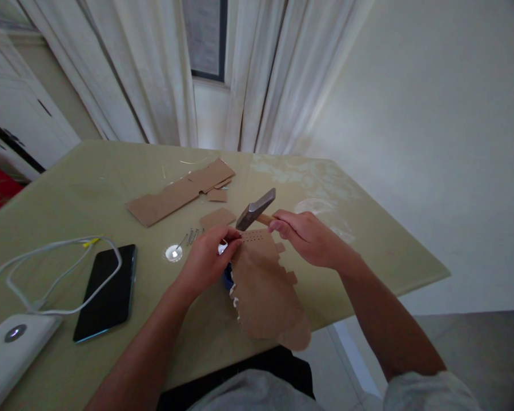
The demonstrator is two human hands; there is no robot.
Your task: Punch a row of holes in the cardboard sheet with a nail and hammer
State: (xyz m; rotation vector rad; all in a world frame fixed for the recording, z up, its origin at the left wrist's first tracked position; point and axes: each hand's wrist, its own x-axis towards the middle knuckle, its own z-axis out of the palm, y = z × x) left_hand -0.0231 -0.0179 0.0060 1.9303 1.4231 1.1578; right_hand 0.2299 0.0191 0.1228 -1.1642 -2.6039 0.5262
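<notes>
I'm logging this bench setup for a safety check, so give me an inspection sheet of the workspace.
Surface: greenish table, whitish smears at the far right.
Job's things: hammer; cardboard piece with a row of small holes, overhanging the near edge.
Clutter: cardboard strip, loose nails, phone, white device.
Grippers: right hand grips the hammer handle; left hand pinches something small at the cardboard's top edge.
Cables: white cable loops beside the phone.
Surroundings: curtains, window, cabinet.
</notes>
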